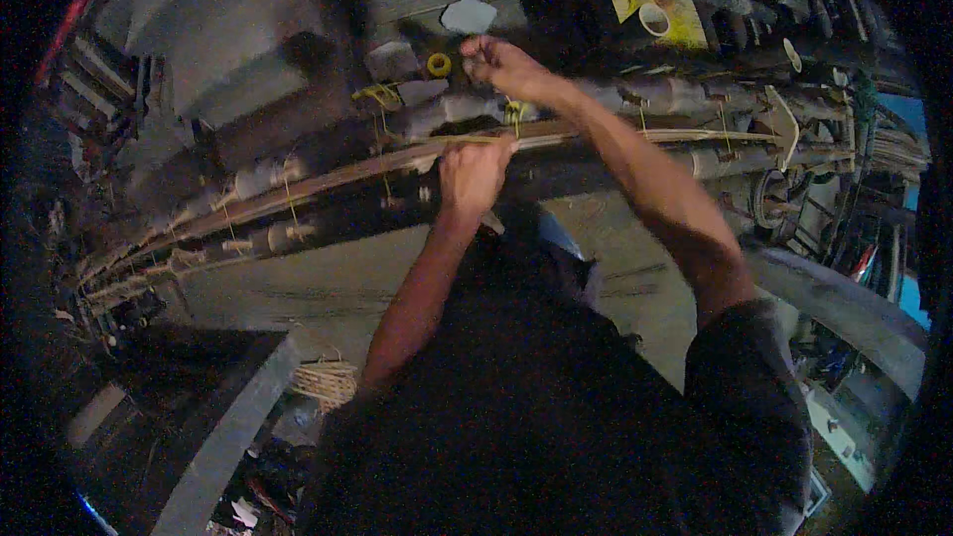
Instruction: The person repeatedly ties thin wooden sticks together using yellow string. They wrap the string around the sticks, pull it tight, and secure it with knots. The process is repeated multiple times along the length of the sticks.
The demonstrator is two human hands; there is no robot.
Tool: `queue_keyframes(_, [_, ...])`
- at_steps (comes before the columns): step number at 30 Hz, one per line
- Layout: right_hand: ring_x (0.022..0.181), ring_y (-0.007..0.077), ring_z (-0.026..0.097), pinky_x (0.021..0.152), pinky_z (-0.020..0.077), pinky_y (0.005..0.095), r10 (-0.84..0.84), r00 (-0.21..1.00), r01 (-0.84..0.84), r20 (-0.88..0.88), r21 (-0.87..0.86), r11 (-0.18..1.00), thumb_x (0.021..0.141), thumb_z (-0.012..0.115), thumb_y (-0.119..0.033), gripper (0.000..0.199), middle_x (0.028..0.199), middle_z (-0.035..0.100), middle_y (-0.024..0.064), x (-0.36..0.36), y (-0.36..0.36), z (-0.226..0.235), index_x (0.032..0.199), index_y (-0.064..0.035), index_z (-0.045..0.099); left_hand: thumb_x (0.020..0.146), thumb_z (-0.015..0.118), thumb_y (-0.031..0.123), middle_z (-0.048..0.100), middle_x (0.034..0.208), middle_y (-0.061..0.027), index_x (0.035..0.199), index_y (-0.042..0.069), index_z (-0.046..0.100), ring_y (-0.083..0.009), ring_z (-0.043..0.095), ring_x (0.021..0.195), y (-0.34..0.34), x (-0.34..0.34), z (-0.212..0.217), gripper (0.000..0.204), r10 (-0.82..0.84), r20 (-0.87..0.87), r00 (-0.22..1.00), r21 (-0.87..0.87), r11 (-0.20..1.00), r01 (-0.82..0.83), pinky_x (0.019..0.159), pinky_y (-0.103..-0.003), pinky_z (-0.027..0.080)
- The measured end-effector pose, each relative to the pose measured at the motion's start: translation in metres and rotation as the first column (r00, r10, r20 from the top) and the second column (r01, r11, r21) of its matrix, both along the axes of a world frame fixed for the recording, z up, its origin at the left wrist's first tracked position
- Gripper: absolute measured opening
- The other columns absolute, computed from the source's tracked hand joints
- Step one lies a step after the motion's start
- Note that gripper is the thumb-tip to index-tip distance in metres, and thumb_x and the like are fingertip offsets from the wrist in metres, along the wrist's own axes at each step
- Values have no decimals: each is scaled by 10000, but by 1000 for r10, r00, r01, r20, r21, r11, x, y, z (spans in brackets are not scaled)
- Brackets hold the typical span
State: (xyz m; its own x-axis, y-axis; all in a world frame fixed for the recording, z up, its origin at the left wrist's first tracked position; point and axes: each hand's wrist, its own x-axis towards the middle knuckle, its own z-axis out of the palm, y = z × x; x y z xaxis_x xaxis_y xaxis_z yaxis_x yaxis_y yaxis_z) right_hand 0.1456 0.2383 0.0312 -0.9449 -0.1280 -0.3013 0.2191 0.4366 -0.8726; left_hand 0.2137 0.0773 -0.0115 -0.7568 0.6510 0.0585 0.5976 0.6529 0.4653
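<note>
Over the middle of the bench frame, your left hand point(472, 177) was folded onto the long strips point(685, 136), fingers closed about the near edge, their tips hidden. Your right hand point(501, 65) was up beyond them, fingertips drawn together; whether they had hold of anything, you couldn't tell! Right between the two sat a bright yellow tie point(513, 116), and that stretch looked like the unfinished part. Out to the sides, plenty seemed done: more yellow cords point(290, 197) crossed the strips at intervals, left and right, though how tight they were was too blurred to judge. Just past your hands lay a yellow ring point(439, 64) and a pale, flat-looking piece point(469, 17); farther out, the strips ran to a pale curved plate point(787, 129) near the right end.
</note>
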Motion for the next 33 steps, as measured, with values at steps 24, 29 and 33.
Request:
queue_keyframes(24, [986,308,608,830,513,412,323,946,-212,-11,733,646,767,625,-126,289,1133,605,140,233,-60,-14,1054,-110,651,889,513,439,674,983,-133,1089,111,634,-318,640,918,3,-252,-48,402,-210,194,958,106,976,193,811,-414,492])
queue_keyframes(29, [1063,201,559,850,474,322,-368,755,615,542,-390,685,871,630,-247,310,1191,568,86,211,-182,9,1121,-65,607,910,537,358,672,981,-132,1085,119,635,-311,642,926,-130,-234,11,312,-47,178,983,257,966,-1,795,-390,497])
queue_keyframes(33, [1065,158,553,874,459,320,-381,803,483,458,-124,867,897,609,-267,372,1146,596,91,170,-228,-94,1172,-21,562,925,541,321,668,1035,-133,1088,76,625,-285,639,986,-161,-169,44,307,-95,302,949,269,963,11,863,-374,482])
